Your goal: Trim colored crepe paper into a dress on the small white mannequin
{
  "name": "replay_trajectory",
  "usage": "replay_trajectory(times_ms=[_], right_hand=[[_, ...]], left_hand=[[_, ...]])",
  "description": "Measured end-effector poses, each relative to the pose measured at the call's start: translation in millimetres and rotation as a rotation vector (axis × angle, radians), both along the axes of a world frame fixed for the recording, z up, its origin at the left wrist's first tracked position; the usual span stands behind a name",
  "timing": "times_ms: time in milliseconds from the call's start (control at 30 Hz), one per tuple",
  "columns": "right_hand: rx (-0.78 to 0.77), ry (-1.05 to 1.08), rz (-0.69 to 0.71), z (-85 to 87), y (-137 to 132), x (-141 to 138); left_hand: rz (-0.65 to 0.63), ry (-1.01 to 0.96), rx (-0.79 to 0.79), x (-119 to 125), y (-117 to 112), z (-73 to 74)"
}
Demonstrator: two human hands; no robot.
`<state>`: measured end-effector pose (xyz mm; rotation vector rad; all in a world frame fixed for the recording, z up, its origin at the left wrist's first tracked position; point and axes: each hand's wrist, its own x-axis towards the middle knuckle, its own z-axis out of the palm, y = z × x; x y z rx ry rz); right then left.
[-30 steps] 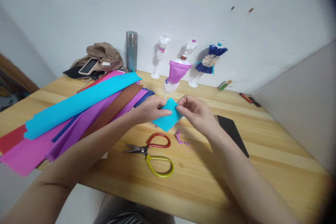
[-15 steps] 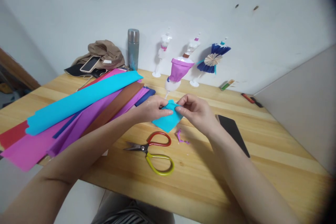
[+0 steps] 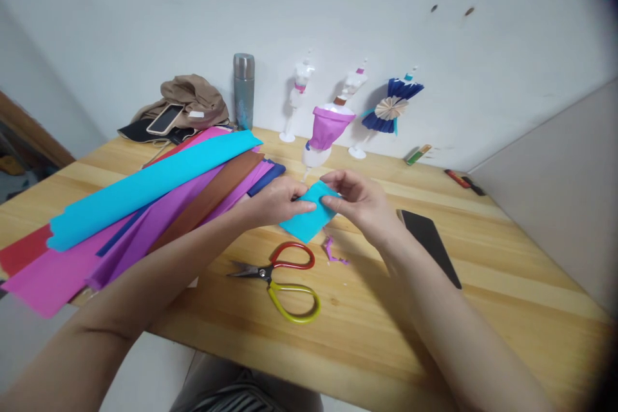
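A small piece of turquoise crepe paper [image 3: 309, 220] is stretched between my two hands, just above the table. My left hand [image 3: 280, 201] pinches its left side, thumb on top. On the right side, the thumb and fingers of my right hand [image 3: 356, 201] are closed on the paper near its upper edge. Scissors [image 3: 263, 272] with one red and one yellow handle lie open below the paper. Beside them is a thin purple paper scrap [image 3: 330, 250]. Just behind my hands stands a mini mannequin wrapped in purple paper [image 3: 331, 127].
Rolls of coloured crepe paper [image 3: 159, 177] cover the table's left side. At the back are a thermos [image 3: 244, 91], a brown cloth [image 3: 196, 98] with a phone [image 3: 165, 118], a white figure [image 3: 300, 87] and one in navy paper [image 3: 386, 122]. A dark tablet-like slab [image 3: 429, 244] lies right.
The turquoise paper's upper edge, bunched before, now lies flatter and straighter. My right fingers have spread a little along it. My left hand keeps its hold.
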<state>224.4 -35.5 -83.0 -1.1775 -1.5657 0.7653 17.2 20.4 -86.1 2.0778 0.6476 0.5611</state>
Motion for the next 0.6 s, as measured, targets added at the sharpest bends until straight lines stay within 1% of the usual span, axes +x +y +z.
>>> replay_trajectory(times_ms=[100,167,233,333,433,500,600], right_hand=[[0.128,-0.013,-0.055,4.9,-4.0,-4.1],[0.177,-0.061,-0.038,6.5,-6.4,-5.5],[0.162,-0.106,-0.002,6.1,-7.2,-5.2],[0.109,-0.148,0.058,3.6,-5.3,-2.6],[0.114,-0.17,0.111,2.9,-3.5,-0.1],[0.123,-0.193,0.098,4.4,-4.3,0.1],[0.134,-0.242,0.039,8.3,-8.1,-1.7]], left_hand=[[0.012,0.008,0.026,0.1,-0.4,0.2],[0.029,0.017,0.064,0.4,-0.2,-0.8],[0.038,0.017,0.113,0.7,0.6,-2.7],[0.015,-0.012,0.175,0.6,2.1,-5.6],[0.017,-0.022,0.181,-0.1,2.2,-6.2],[0.026,-0.016,0.152,-0.5,1.4,-5.4],[0.026,-0.025,0.087,-0.4,0.6,-3.9]])
